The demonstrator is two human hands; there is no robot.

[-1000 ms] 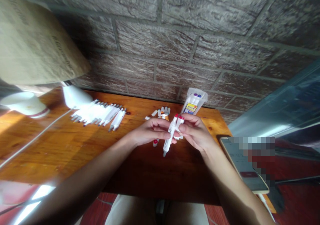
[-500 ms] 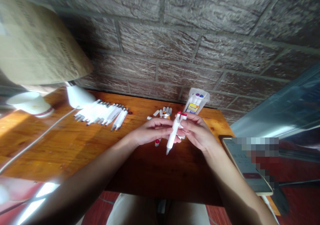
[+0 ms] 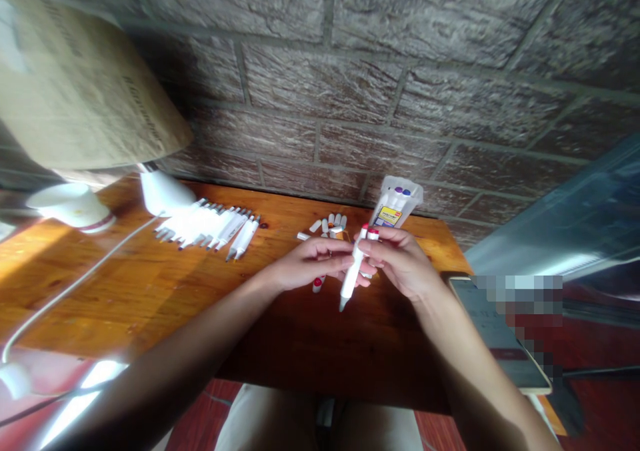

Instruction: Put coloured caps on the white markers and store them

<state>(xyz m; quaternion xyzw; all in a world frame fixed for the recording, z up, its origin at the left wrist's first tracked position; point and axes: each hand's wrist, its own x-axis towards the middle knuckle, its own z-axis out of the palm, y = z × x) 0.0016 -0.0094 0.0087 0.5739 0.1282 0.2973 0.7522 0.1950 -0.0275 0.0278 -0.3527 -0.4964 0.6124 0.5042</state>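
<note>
My left hand (image 3: 315,264) pinches a white marker (image 3: 352,276) between thumb and fingers. The marker is tilted, its grey end low and its red end up. Close against that red end, my right hand (image 3: 403,257) is closed on a white cap with a red top (image 3: 373,234). Whether cap and marker touch is unclear. Below my left fingers a second red-topped cap (image 3: 317,285) lies on the table, partly hidden. Several loose white caps (image 3: 331,223) are scattered just beyond my hands.
Several white markers (image 3: 210,227) lie in a row on the wooden table (image 3: 165,291). A clear marker case (image 3: 397,201) stands behind my right hand. A lamp (image 3: 165,194), its cable and a paper cup (image 3: 75,207) are left; a tablet (image 3: 500,334) lies right.
The view has shifted slightly, so everything sits a little further right. Both hands keep their hold, with the marker and the red-topped cap still close together.
</note>
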